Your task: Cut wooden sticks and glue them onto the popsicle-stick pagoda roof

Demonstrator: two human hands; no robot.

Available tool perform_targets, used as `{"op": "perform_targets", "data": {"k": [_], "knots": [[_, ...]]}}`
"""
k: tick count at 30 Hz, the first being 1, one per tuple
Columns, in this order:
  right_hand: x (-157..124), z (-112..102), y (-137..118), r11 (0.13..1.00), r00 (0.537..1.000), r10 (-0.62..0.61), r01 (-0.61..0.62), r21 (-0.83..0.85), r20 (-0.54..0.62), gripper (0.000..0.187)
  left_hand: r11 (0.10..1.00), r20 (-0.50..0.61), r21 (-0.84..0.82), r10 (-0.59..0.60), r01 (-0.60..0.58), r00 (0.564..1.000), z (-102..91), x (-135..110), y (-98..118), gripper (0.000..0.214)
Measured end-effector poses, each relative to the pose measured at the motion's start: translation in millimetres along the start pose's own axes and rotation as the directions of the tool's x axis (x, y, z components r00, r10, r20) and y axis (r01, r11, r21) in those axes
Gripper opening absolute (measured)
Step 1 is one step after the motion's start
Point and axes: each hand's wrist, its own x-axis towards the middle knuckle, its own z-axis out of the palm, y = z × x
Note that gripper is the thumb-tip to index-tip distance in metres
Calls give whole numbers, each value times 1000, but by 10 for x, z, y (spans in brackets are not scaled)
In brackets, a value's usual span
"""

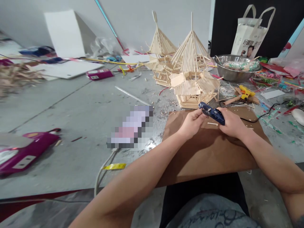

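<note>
Centre right of frame: both hands on a blue glue gun (212, 113), held just above a brown cardboard sheet (204, 155). The right hand (231, 123) is wrapped closed around the gun's rear and handle. The left hand (193, 122) has its fingers curled in, pinching the gun's front end. A short wooden stick (212, 123) shows just below the gun, between the hands; cannot tell whether it is held or lying on the cardboard. A black cord (258, 117) runs right from the gun.

Just behind the hands stands a stick pagoda model (193, 79), with a second one (161, 53) behind it to the left. To the right are a yellow glue gun (245, 92) and a steel bowl (228, 74).

Writing: the white tote bag (251, 34), upper right, has large dark Chinese characters, not clearly readable. The yellow tag (114, 166) on a grey cable has print too small to read. The magenta box (28, 152) at lower left and another (99, 74) at upper centre-left carry white labels, unreadable. Cursive print on the shirt (213, 215) at the bottom edge is illegible.
</note>
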Motion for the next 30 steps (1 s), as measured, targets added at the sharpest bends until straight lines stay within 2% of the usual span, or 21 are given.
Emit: {"op": "perform_targets", "data": {"k": [3,6,12,15,18,20,22,24,27,30], "knots": [[0,12,37,999,999,-42,43,29,-13,51,980,112,-144,-119,135,987,-32,1,19,36],[0,3,40,998,998,-56,56,36,-2,50,946,216,-222,-189,237,958,-62,5,43,36],[-12,-20,-1,999,1000,-22,21,32,20,44,942,266,-218,-194,255,944,-106,28,68,37],[-25,-28,-32,1000,1000,17,-17,-2,25,42,961,246,-172,-171,217,954,-105,31,69,37],[-35,-49,-78,995,996,79,-76,-61,49,41,993,149,-41,-104,111,983,-68,13,52,37],[-38,-61,-107,991,993,107,-102,-84,56,40,996,34,84,12,-15,999,-27,-6,35,37],[-37,-60,-123,990,992,117,-113,-88,49,40,971,-73,199,149,-132,986,12,-22,17,35],[-29,-44,-117,991,993,114,-111,-79,30,42,949,-132,260,220,-181,966,38,-30,5,34],[-13,-4,-67,996,998,68,-68,-53,1,47,966,-121,212,179,-150,976,47,-23,-7,34],[-1,29,-1,1000,999,17,-18,-26,-27,49,996,-51,43,78,-75,996,34,-11,-14,36]]}}
